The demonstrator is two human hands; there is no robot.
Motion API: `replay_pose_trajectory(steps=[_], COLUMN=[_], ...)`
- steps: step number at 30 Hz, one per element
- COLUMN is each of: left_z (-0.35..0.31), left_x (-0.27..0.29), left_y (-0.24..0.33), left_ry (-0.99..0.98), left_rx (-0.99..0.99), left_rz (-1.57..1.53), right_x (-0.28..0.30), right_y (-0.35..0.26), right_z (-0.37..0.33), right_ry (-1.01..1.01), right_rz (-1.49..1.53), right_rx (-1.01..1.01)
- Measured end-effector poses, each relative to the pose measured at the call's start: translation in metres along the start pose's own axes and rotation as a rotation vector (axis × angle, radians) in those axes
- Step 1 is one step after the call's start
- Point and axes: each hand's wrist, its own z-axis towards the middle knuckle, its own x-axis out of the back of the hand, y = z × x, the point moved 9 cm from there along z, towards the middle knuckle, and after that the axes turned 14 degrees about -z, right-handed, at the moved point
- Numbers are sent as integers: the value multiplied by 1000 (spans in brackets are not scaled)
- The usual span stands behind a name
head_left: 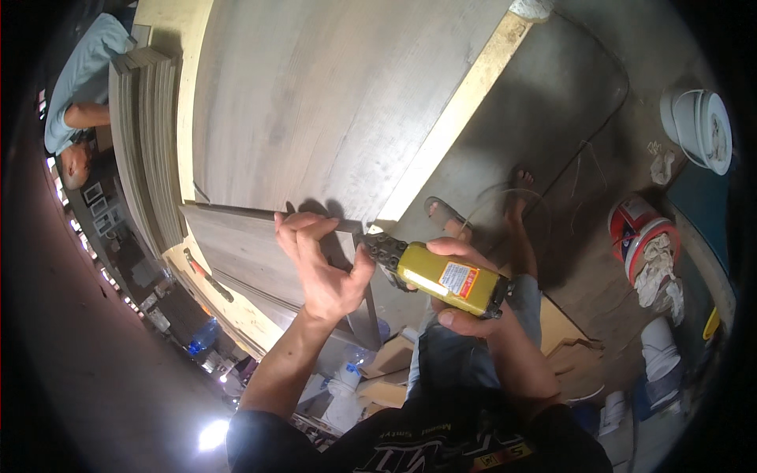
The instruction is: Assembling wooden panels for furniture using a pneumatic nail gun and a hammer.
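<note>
My left hand [319, 266] is closed over the upper corner of a grey wood-grain panel [248, 244], its fingers curled on the edge and its thumb toward the right. That panel leans by the end of a wide grey wood-grain board [315, 94]. My right hand [465, 315] is wrapped round a yellow hand-held power tool [441, 276] with a black head and a label on its side. The tool's black head is at the panel's corner, close to my left thumb. Whether it touches the panel I cannot tell.
A stack of grey boards [150, 142] stands at left, beside another person [87, 94]. A hammer-like tool with a red part [206, 276] lies on the pale bench. At right are a white bucket [686, 126] and a red bucket [627, 225] with crumpled rags. Cardboard [564, 339] lies near my legs.
</note>
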Motion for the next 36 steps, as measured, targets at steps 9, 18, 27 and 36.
replay_pose_trajectory(steps=[9,18,27,36], left_z=[0,-1,-2,1], left_x=[-2,-1,-1,0], left_y=[-3,-4,-4,-1], left_ry=[-14,-27,-36,-3], left_rx=[8,21,23,9], left_rz=[-9,-5,-8,9], right_x=[0,-1,-1,0], right_y=[-3,-5,-8,-11], right_z=[9,9,10,12], right_ry=[-52,-40,-67,-65], right_rz=[1,-13,-53,-94], right_rx=[67,79,133,178])
